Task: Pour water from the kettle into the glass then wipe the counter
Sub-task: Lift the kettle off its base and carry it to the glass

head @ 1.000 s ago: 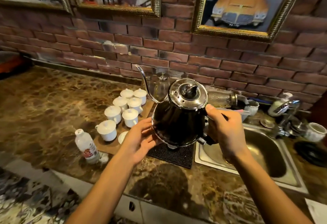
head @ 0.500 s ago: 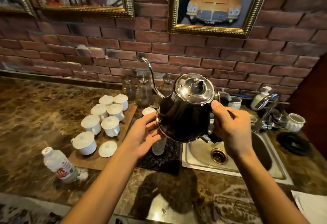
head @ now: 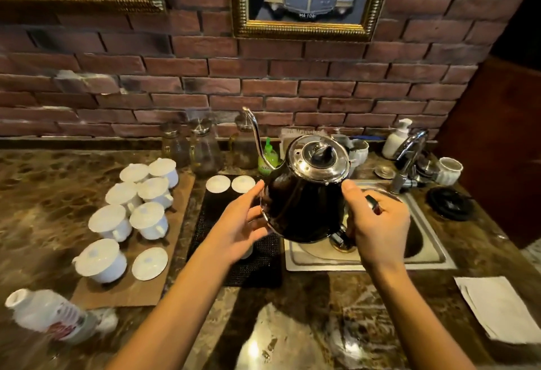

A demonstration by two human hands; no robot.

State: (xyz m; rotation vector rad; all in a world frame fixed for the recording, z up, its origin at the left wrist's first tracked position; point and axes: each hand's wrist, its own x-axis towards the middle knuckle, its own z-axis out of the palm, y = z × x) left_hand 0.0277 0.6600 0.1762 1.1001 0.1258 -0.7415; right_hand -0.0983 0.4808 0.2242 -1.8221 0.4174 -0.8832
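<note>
Our right hand [head: 377, 229] has its fingers curled round the kettle's dark handle [head: 372, 204], thumb [head: 351, 194] laid up against the body just below the lid rim. Our left hand [head: 240, 229] is flat and open. Its fingers [head: 252, 197] lie nearly straight against the left flank of the black gooseneck kettle [head: 304, 208], steadying it and gripping nothing.

The kettle hangs in the air between the two hands, over the edge where the black mat [head: 263, 267] meets the steel sink [head: 433, 254]. It leans a little, with its thin spout [head: 257, 135] rising away from us toward the brick wall. No water is running.

We cannot see the glass plainly. A pale sliver [head: 247, 253] shows on the mat just under the left palm and may be it.

As we judge it, the step in hand is lining up the pour. To do it well, we should:
- draw the left hand aside so the glass is in sight
- bring the spout tip directly over its mouth
- tip from the right wrist slowly, since a gooseneck gives a fine stream that wanders if jerked
- move the left palm off the metal quickly if the water is hot

The white folded napkin [head: 497, 311] lies on the marble counter [head: 44, 191] to the right, handy for the wipe afterwards.
</note>
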